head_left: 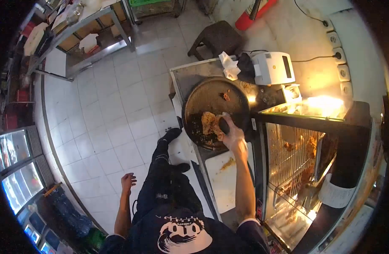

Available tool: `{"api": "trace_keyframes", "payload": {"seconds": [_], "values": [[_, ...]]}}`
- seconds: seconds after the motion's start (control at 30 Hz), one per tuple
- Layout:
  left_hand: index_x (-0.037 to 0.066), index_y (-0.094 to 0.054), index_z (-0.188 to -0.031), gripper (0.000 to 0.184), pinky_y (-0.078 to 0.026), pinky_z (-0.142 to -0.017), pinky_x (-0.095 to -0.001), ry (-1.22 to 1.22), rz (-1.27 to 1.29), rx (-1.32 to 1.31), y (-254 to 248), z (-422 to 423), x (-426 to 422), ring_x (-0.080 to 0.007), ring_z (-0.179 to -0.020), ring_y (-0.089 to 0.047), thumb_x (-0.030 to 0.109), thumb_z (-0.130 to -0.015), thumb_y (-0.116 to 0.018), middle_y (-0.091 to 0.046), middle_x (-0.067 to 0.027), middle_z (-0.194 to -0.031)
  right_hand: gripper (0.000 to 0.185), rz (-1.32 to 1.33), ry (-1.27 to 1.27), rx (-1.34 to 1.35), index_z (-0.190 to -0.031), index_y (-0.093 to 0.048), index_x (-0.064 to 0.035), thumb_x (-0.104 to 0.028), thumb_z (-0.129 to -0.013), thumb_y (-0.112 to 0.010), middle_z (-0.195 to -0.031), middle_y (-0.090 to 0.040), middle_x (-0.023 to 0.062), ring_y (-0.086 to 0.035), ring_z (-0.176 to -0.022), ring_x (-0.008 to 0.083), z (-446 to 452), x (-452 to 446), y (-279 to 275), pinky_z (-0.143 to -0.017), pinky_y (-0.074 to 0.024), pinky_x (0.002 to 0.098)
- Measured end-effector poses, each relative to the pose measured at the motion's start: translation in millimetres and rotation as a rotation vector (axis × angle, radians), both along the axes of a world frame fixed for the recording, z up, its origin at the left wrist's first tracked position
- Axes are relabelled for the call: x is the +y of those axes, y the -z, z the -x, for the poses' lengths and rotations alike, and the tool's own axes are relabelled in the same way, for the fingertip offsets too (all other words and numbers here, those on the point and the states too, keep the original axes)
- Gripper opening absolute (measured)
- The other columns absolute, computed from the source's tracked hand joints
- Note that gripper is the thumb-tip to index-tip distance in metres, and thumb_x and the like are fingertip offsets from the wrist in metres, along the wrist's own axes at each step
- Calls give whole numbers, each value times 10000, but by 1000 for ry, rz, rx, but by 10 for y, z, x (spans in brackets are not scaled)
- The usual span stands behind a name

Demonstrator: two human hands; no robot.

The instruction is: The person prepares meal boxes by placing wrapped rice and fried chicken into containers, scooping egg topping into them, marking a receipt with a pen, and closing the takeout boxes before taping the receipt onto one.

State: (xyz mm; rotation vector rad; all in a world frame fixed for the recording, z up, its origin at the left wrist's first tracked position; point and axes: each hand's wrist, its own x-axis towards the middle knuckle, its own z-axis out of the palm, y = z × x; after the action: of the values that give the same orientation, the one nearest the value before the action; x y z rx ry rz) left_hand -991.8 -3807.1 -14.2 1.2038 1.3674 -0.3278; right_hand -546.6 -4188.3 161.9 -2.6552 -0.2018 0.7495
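My right hand (234, 137) reaches over a large round dark pan (198, 94) on the counter. Thumb and fingers close around the edge of a piece of fried chicken (219, 132); part of the grip is hidden by the hand. Another golden, crumbly piece of fried chicken (208, 120) lies against it in the pan. Small fried bits (226, 95) and dark crumbs are scattered over the pan's surface. Away from the counter, my left hand (127, 182) hangs low beside my leg above the tiles, its fingers loosely bent and slightly apart, holding nothing.
A lit glass warming cabinet (289, 156) with wire racks and fried pieces stands right of the pan. A crumb-stained white board (222, 169) lies nearer me. Behind are crumpled tissue (229, 65), a white printer-like device (274, 67) and a dark stool (215, 38).
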Motion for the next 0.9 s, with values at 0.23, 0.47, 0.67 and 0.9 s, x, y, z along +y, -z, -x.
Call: {"api": "trace_keyframes", "payload": {"seconds": [0.23,0.47,0.67,0.9], "values": [[35,-663,-1127,330,-509,-586,-305,-31,-26,22,7,62,0,-180,-697,-668,321,-974,-596,-703,-105,-900,939,493,176,279,-1557,-317,-295,120,-775,-630,-1483,-512,105,-662,-1148,251,457,397,72,-910,-576,444],[32,-666,-1119,342,-512,-579,-306,-51,1,21,-21,153,10,-186,-717,-670,334,-965,-624,-698,-100,-902,874,-313,21,-394,-1563,-318,-165,133,-775,-554,-1493,-500,124,-630,-1187,309,145,382,-801,-973,-527,396],[38,-659,-1136,354,-504,-570,-302,-66,-13,10,8,166,145,-177,-706,-662,341,-952,-639,-695,-86,-899,797,-81,70,-134,-1527,-394,-167,103,-792,-545,-1412,-560,170,-600,-1204,379,269,940,-22,-977,-512,406],[45,-666,-1095,354,-505,-557,-300,-139,-11,-27,55,306,176,-178,-671,-667,357,-928,-662,-699,-85,-880,801,-218,66,-98,-1516,-415,-174,65,-792,-664,-1262,-615,194,-657,-1043,345,109,734,-316,-842,-543,393]]}}
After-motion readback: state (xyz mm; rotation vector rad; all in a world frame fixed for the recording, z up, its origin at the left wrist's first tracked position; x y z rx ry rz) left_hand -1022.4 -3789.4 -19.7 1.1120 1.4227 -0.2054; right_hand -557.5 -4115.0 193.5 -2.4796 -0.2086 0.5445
